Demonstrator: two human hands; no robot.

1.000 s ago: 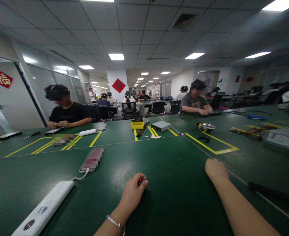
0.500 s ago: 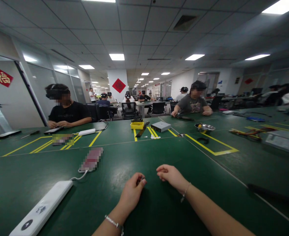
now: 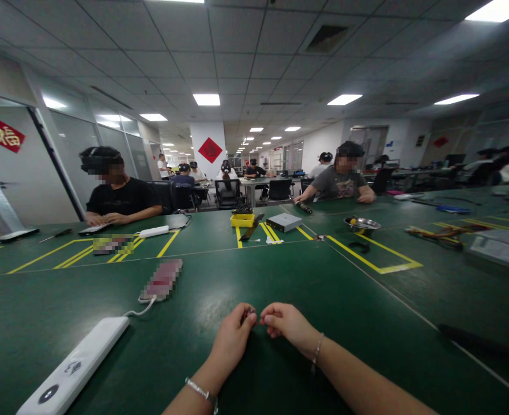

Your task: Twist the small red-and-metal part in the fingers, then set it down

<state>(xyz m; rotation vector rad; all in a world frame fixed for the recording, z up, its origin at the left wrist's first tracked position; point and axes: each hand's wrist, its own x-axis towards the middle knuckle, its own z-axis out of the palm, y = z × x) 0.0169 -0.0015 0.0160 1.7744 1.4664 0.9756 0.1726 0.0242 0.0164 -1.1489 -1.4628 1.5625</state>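
Observation:
My left hand (image 3: 232, 334) is closed just above the green table, its thumb and forefinger pinching a small greyish piece (image 3: 250, 313) that is mostly hidden and too small to name. Close beside it on the right is my right hand (image 3: 289, 327), fingers curled in and thumb near the forefinger. A narrow gap separates the fingertips of the two hands. Whether anything is held in the right fingers cannot be made out. Both wrists wear bracelets.
A white power strip (image 3: 76, 366) lies at the left, cabled to a phone (image 3: 162, 280). Farther off are a yellow tray (image 3: 242, 221), a grey metal box (image 3: 283, 222), a steel bowl (image 3: 369, 223) and a metal power unit (image 3: 502, 249). Two people sit across the table.
My right hand has moved left and slightly down to my left hand, its fingers curling in. My left hand has stayed nearly still. The person across at right now holds a dark object differently.

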